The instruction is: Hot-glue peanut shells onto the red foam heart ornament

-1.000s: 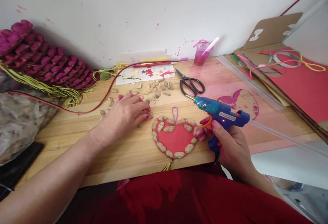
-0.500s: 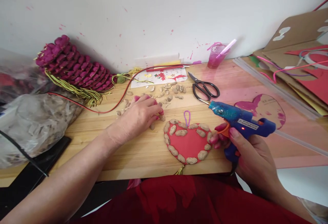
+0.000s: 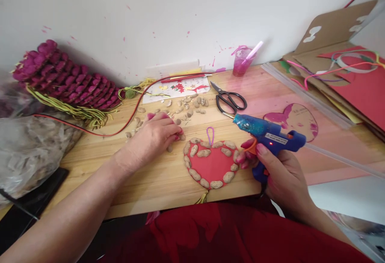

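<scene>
My left hand (image 3: 158, 132) is over the scattered peanut shells (image 3: 197, 102), its fingers bent down and closed among them; what they pinch is too small to make out. My right hand (image 3: 279, 166) is wrapped round the handle of a blue glue gun (image 3: 270, 134), whose metal tip points left, near the scissors. Between my hands lies a red heart (image 3: 210, 166) edged with peanut shells, with a few more inside its upper part. A purple loop (image 3: 210, 135) stands at its top, and a green tassel (image 3: 202, 197) hangs at its lower point.
Black-handled scissors (image 3: 231, 101) and a pink cup (image 3: 242, 64) lie beyond the heart. A magenta pine-cone-like craft (image 3: 69, 78) and a plastic bag (image 3: 33, 146) are at left. A painted heart cutout (image 3: 297, 120) and cardboard (image 3: 333, 30) are at right. A red-black cord (image 3: 136, 108) crosses the table.
The whole view has shifted, so the table items appear further left. My left hand remains among the shells, and my right hand still holds the glue gun.
</scene>
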Tool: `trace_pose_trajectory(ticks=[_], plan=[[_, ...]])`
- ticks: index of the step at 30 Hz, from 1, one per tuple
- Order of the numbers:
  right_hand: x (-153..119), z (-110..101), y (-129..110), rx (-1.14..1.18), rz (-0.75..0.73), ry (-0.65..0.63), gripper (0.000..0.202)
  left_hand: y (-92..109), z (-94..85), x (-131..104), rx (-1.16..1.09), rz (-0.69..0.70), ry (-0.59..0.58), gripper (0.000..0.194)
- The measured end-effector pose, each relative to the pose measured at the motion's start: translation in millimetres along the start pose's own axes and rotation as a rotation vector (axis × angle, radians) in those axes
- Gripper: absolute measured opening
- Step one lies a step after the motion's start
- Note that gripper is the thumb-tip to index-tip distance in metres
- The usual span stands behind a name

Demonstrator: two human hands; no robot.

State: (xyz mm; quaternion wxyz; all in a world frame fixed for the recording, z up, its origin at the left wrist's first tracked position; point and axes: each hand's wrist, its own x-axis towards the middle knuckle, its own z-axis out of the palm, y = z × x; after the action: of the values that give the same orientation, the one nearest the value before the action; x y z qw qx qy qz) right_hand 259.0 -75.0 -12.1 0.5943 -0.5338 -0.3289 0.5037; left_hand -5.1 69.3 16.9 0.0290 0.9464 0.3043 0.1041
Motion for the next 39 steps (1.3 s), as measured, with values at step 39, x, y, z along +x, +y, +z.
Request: trace_pose_trajectory(ticks=[39], plan=[[-1.8,-1.4,-2.4,0.000,-0.017,-0.045,0.025,82.3,2.7,39.6,-0.060,0.217,-0.168,0.015]])
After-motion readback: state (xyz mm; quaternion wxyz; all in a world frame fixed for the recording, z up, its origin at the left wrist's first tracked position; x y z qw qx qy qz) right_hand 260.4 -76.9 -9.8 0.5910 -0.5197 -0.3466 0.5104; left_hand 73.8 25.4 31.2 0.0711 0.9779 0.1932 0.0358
